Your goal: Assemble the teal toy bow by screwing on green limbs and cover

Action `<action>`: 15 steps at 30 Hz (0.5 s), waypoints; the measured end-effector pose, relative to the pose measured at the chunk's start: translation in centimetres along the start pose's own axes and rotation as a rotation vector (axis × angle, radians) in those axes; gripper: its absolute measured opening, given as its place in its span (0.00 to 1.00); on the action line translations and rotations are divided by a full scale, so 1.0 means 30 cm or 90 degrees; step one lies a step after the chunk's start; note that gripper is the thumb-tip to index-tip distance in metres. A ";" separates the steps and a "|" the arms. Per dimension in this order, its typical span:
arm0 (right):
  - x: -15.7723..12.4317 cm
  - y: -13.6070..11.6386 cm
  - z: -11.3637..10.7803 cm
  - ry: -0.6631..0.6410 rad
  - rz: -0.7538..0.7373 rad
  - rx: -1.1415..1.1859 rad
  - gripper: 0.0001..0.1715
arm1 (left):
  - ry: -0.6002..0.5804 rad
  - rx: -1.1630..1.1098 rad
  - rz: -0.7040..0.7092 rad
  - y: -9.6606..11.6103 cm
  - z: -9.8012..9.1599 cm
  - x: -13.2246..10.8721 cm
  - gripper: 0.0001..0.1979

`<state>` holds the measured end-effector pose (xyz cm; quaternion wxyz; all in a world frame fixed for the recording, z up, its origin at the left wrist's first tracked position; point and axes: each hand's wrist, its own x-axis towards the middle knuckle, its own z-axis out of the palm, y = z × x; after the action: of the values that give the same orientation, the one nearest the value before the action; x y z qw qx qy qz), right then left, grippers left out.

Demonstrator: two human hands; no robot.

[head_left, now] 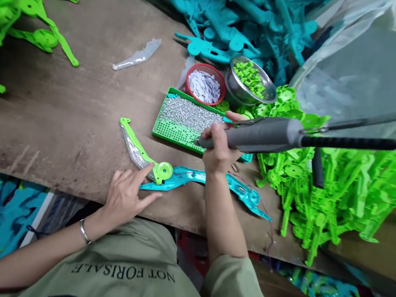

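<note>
My right hand (219,148) is closed round a grey electric screwdriver (259,134), whose tip hangs over the near edge of a green tray (168,131) filled with small silver screws. My left hand (127,195) lies flat with fingers spread, pressing on a teal and green toy sword (175,175) at the table's near edge. The sword has a green round hub (163,170) and a silvery blade (134,151) pointing left. Its teal half runs to the right, under my right wrist.
A red basket (206,84) of white bits and a steel bowl (251,83) of green pieces stand behind the tray. Heaps of green parts (337,189) lie right and far left, teal parts (241,11) at the back. A clear blade piece (137,55) lies on the wooden table (76,115).
</note>
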<state>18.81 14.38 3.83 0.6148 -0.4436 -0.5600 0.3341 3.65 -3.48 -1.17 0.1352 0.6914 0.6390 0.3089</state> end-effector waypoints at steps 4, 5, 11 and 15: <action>-0.003 0.058 0.030 0.032 0.017 0.018 0.15 | 0.006 -0.030 -0.007 -0.004 0.001 0.005 0.28; -0.004 0.067 0.031 0.032 0.017 0.018 0.14 | 0.009 -0.030 -0.006 -0.003 0.002 0.006 0.28; 0.000 0.086 0.023 0.035 0.011 0.009 0.13 | 0.012 -0.017 0.006 0.000 0.006 0.009 0.29; 0.004 0.099 0.028 0.020 0.019 0.006 0.13 | 0.002 -0.026 0.006 -0.001 0.009 0.012 0.29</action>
<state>18.24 15.78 1.12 0.6205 -0.4540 -0.5422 0.3389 3.79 -3.08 -1.32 0.1470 0.6911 0.6293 0.3236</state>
